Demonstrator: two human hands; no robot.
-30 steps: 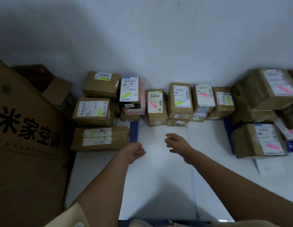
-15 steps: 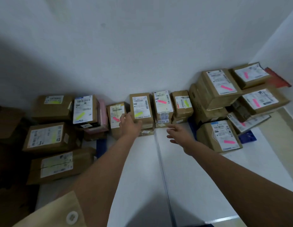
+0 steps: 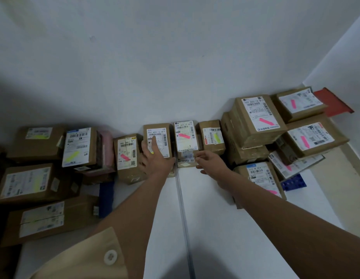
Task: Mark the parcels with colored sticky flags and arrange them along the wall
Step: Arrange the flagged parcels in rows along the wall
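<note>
Brown cardboard parcels with white labels line the white wall, each carrying a pink or yellow sticky flag. My left hand (image 3: 155, 158) lies flat on the label of a middle parcel (image 3: 162, 130), covering most of its yellow flag. To its left stands a pink-flagged parcel (image 3: 126, 156). My right hand (image 3: 210, 161) hovers just in front of another pink-flagged parcel (image 3: 185, 135), fingers loosely curled, holding nothing. A yellow-flagged parcel (image 3: 212, 135) stands right of that one.
A stack of pink-flagged boxes (image 3: 257, 119) fills the right corner, with a red folder (image 3: 334, 101) behind it and a blue tray (image 3: 294, 183) on the floor. Yellow-flagged boxes (image 3: 78, 146) pile at the left. White floor panels (image 3: 215, 218) lie between the stacks.
The view has swung right toward the corner. My left hand has reached forward from the floor onto the middle parcel's label. My right hand has moved nearer the parcels.
</note>
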